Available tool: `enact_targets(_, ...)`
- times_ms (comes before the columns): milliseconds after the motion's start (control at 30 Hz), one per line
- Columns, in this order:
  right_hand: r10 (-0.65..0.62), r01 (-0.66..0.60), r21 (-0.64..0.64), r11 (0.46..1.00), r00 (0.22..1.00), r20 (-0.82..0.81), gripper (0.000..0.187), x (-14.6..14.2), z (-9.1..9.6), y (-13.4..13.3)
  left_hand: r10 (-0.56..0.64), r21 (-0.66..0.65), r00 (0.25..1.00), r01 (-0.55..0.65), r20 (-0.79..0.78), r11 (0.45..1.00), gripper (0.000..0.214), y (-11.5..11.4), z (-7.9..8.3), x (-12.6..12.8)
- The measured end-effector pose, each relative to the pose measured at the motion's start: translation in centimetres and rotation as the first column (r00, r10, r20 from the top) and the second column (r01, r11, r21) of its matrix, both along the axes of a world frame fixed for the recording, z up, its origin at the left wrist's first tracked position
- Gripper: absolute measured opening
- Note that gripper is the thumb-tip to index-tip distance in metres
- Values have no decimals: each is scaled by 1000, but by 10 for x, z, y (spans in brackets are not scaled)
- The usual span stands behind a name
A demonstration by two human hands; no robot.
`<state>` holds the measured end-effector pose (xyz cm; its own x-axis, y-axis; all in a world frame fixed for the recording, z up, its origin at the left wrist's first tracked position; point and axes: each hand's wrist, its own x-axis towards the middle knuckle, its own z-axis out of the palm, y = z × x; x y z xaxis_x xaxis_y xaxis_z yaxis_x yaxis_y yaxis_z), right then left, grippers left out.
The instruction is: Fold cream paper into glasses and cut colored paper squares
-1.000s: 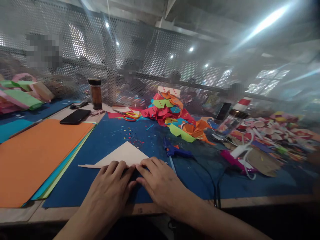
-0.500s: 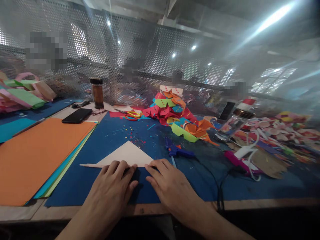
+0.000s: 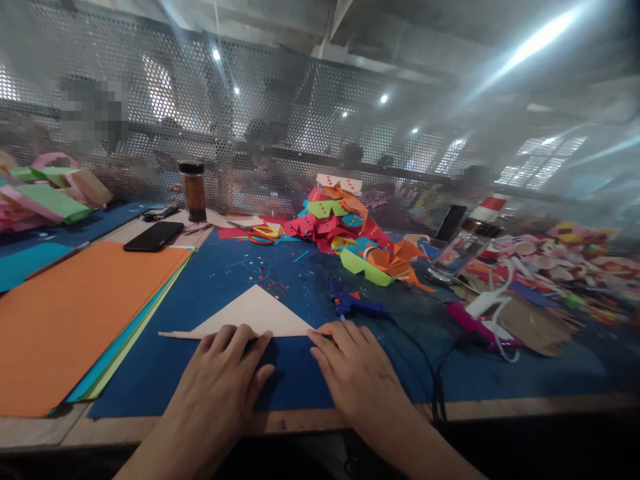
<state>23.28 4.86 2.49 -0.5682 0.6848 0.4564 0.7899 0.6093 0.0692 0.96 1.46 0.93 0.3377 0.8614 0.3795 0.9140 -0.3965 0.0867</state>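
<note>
A folded sheet of paper (image 3: 250, 313), white on its upturned triangle and dark blue below, lies on the blue mat (image 3: 210, 280) near the table's front edge. My left hand (image 3: 223, 380) rests flat on the blue part, fingertips at the fold line, fingers stretched out. My right hand (image 3: 357, 370) lies flat to its right, fingertips pressing the fold's right end. Neither hand holds anything.
A stack of orange and coloured paper (image 3: 75, 313) lies at left, with a black phone (image 3: 153, 235) and a dark jar (image 3: 193, 190) behind it. Scissors (image 3: 260, 232), a heap of folded coloured paper (image 3: 345, 227), a blue glue gun (image 3: 353, 305) and its cable, a bottle (image 3: 465, 243).
My right hand has slid to the right along the fold, away from my left hand. My left hand has stayed in place.
</note>
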Motion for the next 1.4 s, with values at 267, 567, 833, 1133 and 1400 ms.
enact_targets(267, -50, 53, 75, 996, 998, -38, 27, 4, -5, 0, 13, -13, 1000, -13, 2, 1000, 36, -1, -1, 0)
enact_targets(567, -22, 28, 40, 999, 989, -148, 21, 2, 5, -2, 14, -10, 1000, -14, -5, 1000, 37, -1, -3, 1)
enact_targets(833, 154, -177, -135, 975, 974, -164, 18, -14, 10, 4, 10, -9, 1000, -10, -7, 1000, 38, -3, -4, 0)
enact_targets(1133, 132, -166, -191, 967, 974, -182, 18, -14, 8, 3, -22, 19, 998, 21, 64, 1000, 36, -6, -9, -10)
enact_targets(1400, 141, -169, -167, 971, 975, -169, 17, -14, 9, 4, -40, 78, 998, 36, 48, 996, 36, -13, -8, -31)
